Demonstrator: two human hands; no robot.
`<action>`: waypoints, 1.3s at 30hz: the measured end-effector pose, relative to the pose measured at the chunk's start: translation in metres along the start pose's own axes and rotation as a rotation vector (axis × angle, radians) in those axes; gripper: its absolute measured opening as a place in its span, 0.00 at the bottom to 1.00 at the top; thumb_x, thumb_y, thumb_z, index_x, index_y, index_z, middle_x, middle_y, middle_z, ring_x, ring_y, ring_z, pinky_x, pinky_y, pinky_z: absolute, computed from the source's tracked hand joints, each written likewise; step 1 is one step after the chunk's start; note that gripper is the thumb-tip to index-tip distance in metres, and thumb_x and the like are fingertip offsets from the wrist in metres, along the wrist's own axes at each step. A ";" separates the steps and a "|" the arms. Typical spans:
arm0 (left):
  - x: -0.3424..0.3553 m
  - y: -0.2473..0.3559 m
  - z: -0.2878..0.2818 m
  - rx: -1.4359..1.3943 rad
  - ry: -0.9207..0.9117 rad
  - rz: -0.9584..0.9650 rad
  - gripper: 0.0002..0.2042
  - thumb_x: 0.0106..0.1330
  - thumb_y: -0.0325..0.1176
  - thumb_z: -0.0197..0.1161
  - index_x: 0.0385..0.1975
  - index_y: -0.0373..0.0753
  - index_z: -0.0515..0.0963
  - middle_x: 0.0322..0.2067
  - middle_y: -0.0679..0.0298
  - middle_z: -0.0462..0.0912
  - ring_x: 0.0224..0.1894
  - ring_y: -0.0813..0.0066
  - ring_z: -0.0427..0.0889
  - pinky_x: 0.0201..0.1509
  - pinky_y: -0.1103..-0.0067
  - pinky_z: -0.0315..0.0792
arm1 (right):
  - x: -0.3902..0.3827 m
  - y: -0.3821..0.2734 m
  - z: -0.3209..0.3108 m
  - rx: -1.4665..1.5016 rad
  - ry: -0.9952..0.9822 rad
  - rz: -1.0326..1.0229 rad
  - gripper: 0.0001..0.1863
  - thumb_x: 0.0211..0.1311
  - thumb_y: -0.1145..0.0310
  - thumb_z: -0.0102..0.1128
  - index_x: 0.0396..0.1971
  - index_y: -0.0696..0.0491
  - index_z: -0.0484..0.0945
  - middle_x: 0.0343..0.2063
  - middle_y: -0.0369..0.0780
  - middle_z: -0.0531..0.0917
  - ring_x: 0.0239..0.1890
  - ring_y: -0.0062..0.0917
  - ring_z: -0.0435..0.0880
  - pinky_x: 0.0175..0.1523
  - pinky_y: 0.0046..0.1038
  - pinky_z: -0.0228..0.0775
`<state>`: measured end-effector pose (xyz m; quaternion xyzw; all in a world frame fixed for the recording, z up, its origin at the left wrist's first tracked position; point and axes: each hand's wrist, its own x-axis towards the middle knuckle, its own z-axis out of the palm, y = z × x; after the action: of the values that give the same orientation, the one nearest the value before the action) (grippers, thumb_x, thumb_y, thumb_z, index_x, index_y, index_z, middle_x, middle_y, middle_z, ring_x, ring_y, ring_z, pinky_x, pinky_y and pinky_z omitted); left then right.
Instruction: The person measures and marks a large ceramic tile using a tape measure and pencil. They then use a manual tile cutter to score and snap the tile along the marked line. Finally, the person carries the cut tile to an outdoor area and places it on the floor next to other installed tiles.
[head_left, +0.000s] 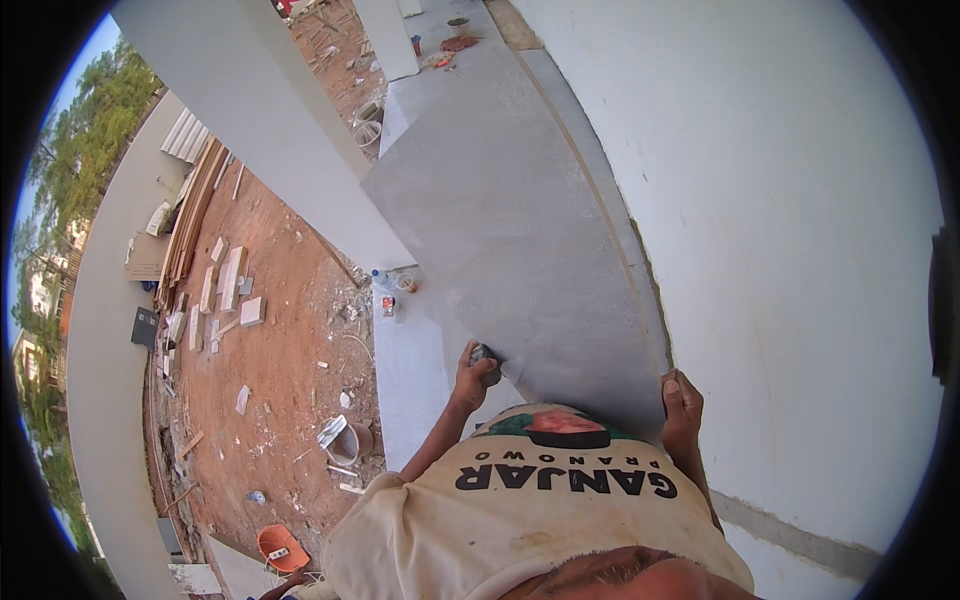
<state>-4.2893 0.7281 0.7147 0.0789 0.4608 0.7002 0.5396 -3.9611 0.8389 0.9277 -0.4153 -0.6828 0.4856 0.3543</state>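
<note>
Head view: a large grey slab (510,230) stands on edge, its long axis running away from the person, parallel to the white wall (780,250) on its right. Both hands grip the slab's near end. Left hand (474,368) is closed round the near left corner, fingers wrapped over the edge. Right hand (682,402) is closed on the near right corner, close to the wall, thumb on top. Each hand sits at its own corner; neither is clearly nearer. Left of the slab: a pale concrete floor strip (405,370), a small bottle (379,277) beside a white column (270,130). Farther left, lower down: red earth yard (280,330) with scattered tile pieces (232,280), a bucket (350,441), an orange basin (280,548).
</note>
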 end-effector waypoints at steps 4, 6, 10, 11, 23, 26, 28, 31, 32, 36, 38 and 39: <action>0.111 0.053 0.021 0.055 0.010 0.004 0.31 0.55 0.23 0.60 0.61 0.38 0.59 0.35 0.62 0.72 0.33 0.72 0.75 0.35 0.76 0.73 | 0.113 0.025 0.028 0.032 0.072 0.023 0.17 0.73 0.64 0.44 0.23 0.56 0.65 0.20 0.33 0.64 0.25 0.17 0.58 0.31 0.23 0.52; 0.174 0.067 0.024 0.034 0.064 0.019 0.31 0.54 0.23 0.60 0.61 0.38 0.59 0.35 0.62 0.72 0.33 0.72 0.76 0.35 0.75 0.74 | 0.177 0.040 0.043 0.006 0.064 -0.077 0.17 0.73 0.63 0.44 0.23 0.57 0.65 0.20 0.34 0.64 0.25 0.17 0.58 0.31 0.23 0.52; 0.263 0.131 0.045 0.027 0.137 -0.001 0.31 0.54 0.23 0.61 0.60 0.38 0.59 0.36 0.61 0.72 0.34 0.71 0.76 0.36 0.73 0.74 | 0.303 0.021 0.072 0.005 0.026 -0.177 0.18 0.73 0.62 0.44 0.24 0.57 0.66 0.19 0.34 0.64 0.24 0.17 0.59 0.30 0.24 0.54; 0.282 0.150 0.052 0.000 0.142 0.001 0.30 0.54 0.22 0.60 0.59 0.38 0.61 0.35 0.62 0.73 0.33 0.71 0.76 0.34 0.74 0.74 | 0.336 0.014 0.079 0.000 0.004 -0.165 0.18 0.73 0.61 0.44 0.24 0.57 0.66 0.19 0.34 0.64 0.24 0.17 0.59 0.30 0.24 0.55; 0.559 0.295 0.002 -0.009 0.169 0.087 0.29 0.52 0.23 0.61 0.57 0.39 0.62 0.36 0.62 0.73 0.35 0.72 0.76 0.35 0.76 0.74 | 0.657 0.000 0.225 -0.018 -0.050 -0.224 0.17 0.74 0.61 0.45 0.28 0.59 0.68 0.25 0.38 0.71 0.25 0.19 0.64 0.30 0.24 0.58; 0.617 0.361 -0.001 0.001 0.140 0.103 0.31 0.52 0.23 0.60 0.59 0.38 0.61 0.38 0.61 0.73 0.36 0.71 0.76 0.37 0.76 0.74 | 0.719 -0.010 0.270 0.000 -0.023 -0.313 0.17 0.73 0.62 0.45 0.27 0.59 0.68 0.25 0.39 0.72 0.25 0.20 0.64 0.31 0.24 0.58; 0.651 0.390 -0.008 -0.025 0.128 0.091 0.32 0.52 0.24 0.60 0.61 0.38 0.61 0.38 0.60 0.74 0.36 0.70 0.76 0.38 0.75 0.75 | 0.757 -0.020 0.294 -0.009 -0.012 -0.344 0.17 0.73 0.63 0.45 0.27 0.59 0.68 0.25 0.39 0.72 0.25 0.20 0.64 0.31 0.24 0.59; 0.710 0.422 -0.028 -0.039 0.183 0.093 0.29 0.52 0.24 0.59 0.58 0.38 0.64 0.39 0.60 0.74 0.36 0.70 0.77 0.37 0.75 0.75 | 0.818 -0.036 0.337 0.014 -0.023 -0.310 0.17 0.73 0.63 0.46 0.27 0.60 0.69 0.24 0.40 0.72 0.24 0.21 0.65 0.30 0.25 0.59; 0.727 0.439 -0.027 -0.033 0.192 0.101 0.27 0.52 0.24 0.59 0.56 0.38 0.65 0.38 0.60 0.74 0.36 0.70 0.77 0.37 0.76 0.75 | 0.837 -0.041 0.349 0.003 -0.009 -0.314 0.17 0.73 0.62 0.46 0.27 0.60 0.69 0.24 0.40 0.72 0.24 0.21 0.65 0.30 0.25 0.59; 0.798 0.504 -0.047 0.032 0.125 0.121 0.24 0.51 0.25 0.58 0.52 0.39 0.67 0.36 0.61 0.75 0.34 0.72 0.76 0.35 0.77 0.74 | 0.928 -0.050 0.401 -0.022 -0.016 -0.336 0.18 0.73 0.62 0.46 0.27 0.61 0.70 0.22 0.41 0.71 0.23 0.23 0.66 0.29 0.27 0.59; 0.843 0.539 -0.040 0.054 0.147 0.139 0.24 0.50 0.25 0.58 0.52 0.39 0.67 0.35 0.62 0.74 0.33 0.73 0.76 0.34 0.77 0.73 | 0.980 -0.044 0.421 -0.044 -0.007 -0.385 0.18 0.73 0.62 0.46 0.27 0.61 0.70 0.21 0.41 0.70 0.22 0.25 0.66 0.28 0.27 0.59; 0.865 0.551 -0.038 0.059 0.162 0.144 0.25 0.50 0.25 0.58 0.52 0.39 0.67 0.34 0.62 0.74 0.32 0.73 0.76 0.34 0.77 0.73 | 1.008 -0.039 0.431 -0.061 -0.002 -0.418 0.18 0.73 0.62 0.46 0.27 0.61 0.71 0.21 0.41 0.70 0.22 0.25 0.66 0.28 0.27 0.59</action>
<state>-5.0389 1.4274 0.7612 0.0708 0.5164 0.7274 0.4464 -4.7598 1.5915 0.9269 -0.2745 -0.7689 0.3810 0.4338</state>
